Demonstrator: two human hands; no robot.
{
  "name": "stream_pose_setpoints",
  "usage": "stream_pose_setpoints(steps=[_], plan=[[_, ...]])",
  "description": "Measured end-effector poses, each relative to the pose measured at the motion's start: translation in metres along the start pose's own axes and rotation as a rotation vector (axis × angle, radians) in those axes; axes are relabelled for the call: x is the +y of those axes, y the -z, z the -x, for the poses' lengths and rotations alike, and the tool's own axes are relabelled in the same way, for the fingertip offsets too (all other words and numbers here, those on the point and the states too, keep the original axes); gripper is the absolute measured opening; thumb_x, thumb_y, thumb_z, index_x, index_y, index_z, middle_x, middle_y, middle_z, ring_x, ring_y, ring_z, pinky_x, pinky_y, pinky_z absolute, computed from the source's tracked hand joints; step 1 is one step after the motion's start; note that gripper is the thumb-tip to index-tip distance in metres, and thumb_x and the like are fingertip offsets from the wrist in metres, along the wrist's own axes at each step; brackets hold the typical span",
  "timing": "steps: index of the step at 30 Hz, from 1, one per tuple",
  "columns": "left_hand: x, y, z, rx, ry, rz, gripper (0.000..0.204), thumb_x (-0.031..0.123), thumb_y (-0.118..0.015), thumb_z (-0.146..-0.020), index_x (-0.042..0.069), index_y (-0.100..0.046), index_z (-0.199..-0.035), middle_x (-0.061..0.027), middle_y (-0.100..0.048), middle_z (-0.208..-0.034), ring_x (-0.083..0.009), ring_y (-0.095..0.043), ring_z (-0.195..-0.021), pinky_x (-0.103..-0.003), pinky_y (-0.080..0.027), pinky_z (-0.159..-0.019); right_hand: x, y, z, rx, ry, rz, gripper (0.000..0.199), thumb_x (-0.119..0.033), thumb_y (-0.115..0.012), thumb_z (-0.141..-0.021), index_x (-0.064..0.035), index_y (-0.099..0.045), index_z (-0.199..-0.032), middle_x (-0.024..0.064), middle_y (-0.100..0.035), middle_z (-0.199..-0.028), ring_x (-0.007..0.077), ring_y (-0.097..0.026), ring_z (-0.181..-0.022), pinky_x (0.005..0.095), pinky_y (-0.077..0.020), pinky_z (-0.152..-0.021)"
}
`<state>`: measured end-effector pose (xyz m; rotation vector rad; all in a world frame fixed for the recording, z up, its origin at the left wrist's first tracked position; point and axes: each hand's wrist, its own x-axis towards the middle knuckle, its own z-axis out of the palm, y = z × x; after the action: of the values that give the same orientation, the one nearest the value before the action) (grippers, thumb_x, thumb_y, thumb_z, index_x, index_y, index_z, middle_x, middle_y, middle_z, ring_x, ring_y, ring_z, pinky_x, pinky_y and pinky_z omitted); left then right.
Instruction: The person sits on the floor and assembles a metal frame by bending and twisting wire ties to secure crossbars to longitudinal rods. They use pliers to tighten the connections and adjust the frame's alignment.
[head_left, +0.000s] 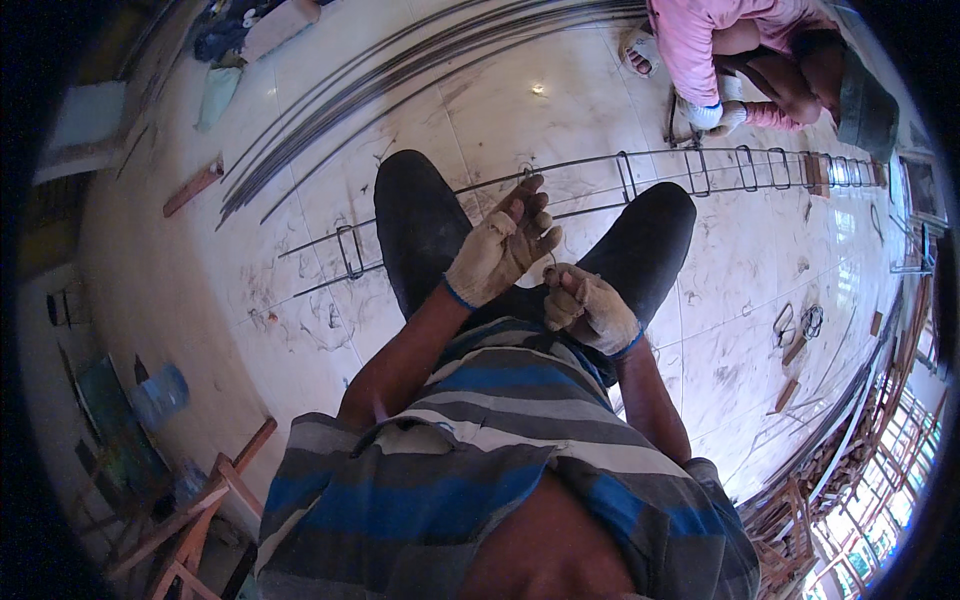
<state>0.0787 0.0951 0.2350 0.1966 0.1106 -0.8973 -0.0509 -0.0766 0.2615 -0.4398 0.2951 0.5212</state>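
My left hand (503,243), in a dirty cream glove with the fingertips uncovered, is raised between my knees, palm up. Its fingers are apart and slightly curled, with no object visible in the palm. A small loop of thin wire shows just beyond its fingertips, by the rebar. Close beside it, my right hand (592,310), gloved the same way, is closed in a pinch on a thin piece of wire (553,258). Beyond both hands lies a long rebar cage (625,175) with square stirrups, running left to right across the floor; my legs hide part of it.
Several long steel bars (400,75) lie on the tiled floor at the far left, near a wooden block (193,187). A person in pink (735,60) crouches at the far right, gloved hands by the cage. Wire coils (812,320) and timber (850,465) lie right.
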Motion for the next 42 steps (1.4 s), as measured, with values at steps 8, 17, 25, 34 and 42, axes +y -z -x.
stream_pose_setpoints(steps=[8,17,25,34,42], plan=[[-0.012,-0.017,-0.003,-0.102,-0.019,0.029,0.058,0.016,-0.065,-0.102,0.014,-0.042,-0.155,-0.0033,-0.061,-0.138,-0.0187,-0.064,-0.119,-0.044,-0.049,-0.113,-0.002,-0.014,0.002,-0.015,0.033,-0.051,0.027,-0.029,-0.053,-0.109,-0.0038,-0.055,-0.118,-0.0036,-0.045,-0.071,0.0143,-0.045,-0.068,0.0322,-0.0389,-0.067],[0.007,-0.034,-0.006,-0.072,0.003,-0.315,0.052,0.035,-0.055,-0.108,0.008,-0.045,-0.153,-0.0169,-0.061,-0.135,-0.0214,-0.065,-0.116,-0.041,-0.052,-0.106,-0.013,-0.029,-0.004,-0.102,0.12,0.017,0.029,-0.031,-0.05,-0.11,-0.003,-0.053,-0.116,-0.0041,-0.04,-0.067,0.0139,-0.041,-0.064,0.0325,-0.0352,-0.064],[0.037,-0.048,0.0,0.152,-0.051,-1.024,0.047,0.037,-0.06,-0.107,0.001,-0.06,-0.136,-0.0075,-0.071,-0.106,-0.0141,-0.067,-0.095,-0.03,-0.054,-0.09,-0.024,-0.033,0.002,-0.11,0.187,0.169,0.035,-0.032,-0.051,-0.111,0.0021,-0.054,-0.118,-0.0023,-0.041,-0.068,0.0136,-0.041,-0.064,0.0313,-0.0371,-0.065],[0.033,-0.078,0.001,0.252,-0.112,-1.21,0.031,0.018,-0.066,-0.103,0.0,-0.066,-0.128,-0.0052,-0.071,-0.103,-0.0112,-0.065,-0.094,-0.027,-0.054,-0.087,-0.028,-0.042,0.004,0.191,0.296,0.708,0.04,-0.033,-0.052,-0.111,0.006,-0.056,-0.121,0.0002,-0.049,-0.075,0.0134,-0.047,-0.069,0.031,-0.0412,-0.067],[0.02,-0.055,-0.001,0.192,-0.081,-1.248,0.028,0.01,-0.062,-0.103,0.0,-0.064,-0.13,-0.0064,-0.07,-0.107,-0.013,-0.066,-0.098,-0.028,-0.053,-0.089,-0.021,-0.058,0.013,-0.051,0.106,0.426,0.037,-0.017,-0.055,-0.092,0.0027,-0.06,-0.123,-0.0004,-0.056,-0.084,0.0106,-0.052,-0.074,0.0253,-0.043,-0.07]])
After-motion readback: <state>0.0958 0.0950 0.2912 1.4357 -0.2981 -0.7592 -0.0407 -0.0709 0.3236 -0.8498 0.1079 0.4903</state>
